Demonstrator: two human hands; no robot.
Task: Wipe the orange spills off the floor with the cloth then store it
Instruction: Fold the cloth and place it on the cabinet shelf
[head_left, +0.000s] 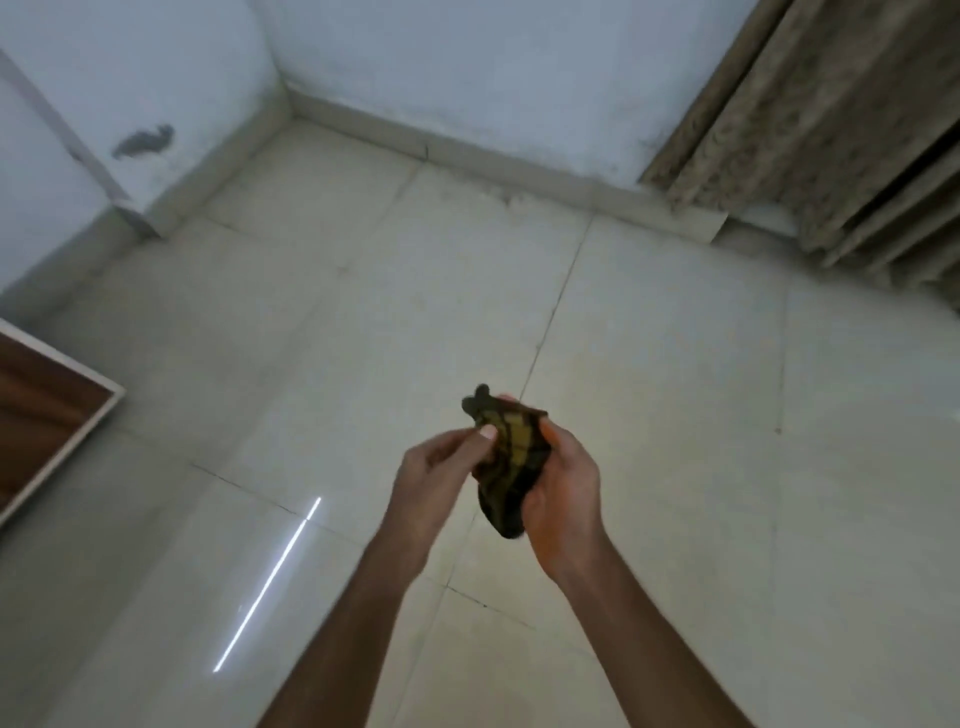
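A dark green and yellow checked cloth (511, 457) is bunched up in mid-air above the pale tiled floor (675, 389). My right hand (563, 488) cups it from the right and underneath. My left hand (441, 467) pinches its upper left edge with thumb and fingers. Both hands are held in front of me, well above the tiles. No orange spill shows on the floor in this view.
A wooden panel with a light frame (47, 410) juts in at the left edge. White walls with a skirting board (467, 150) meet in a corner ahead. A patterned beige curtain (810, 135) hangs at the upper right. A bright light streak (270, 577) reflects on the tiles.
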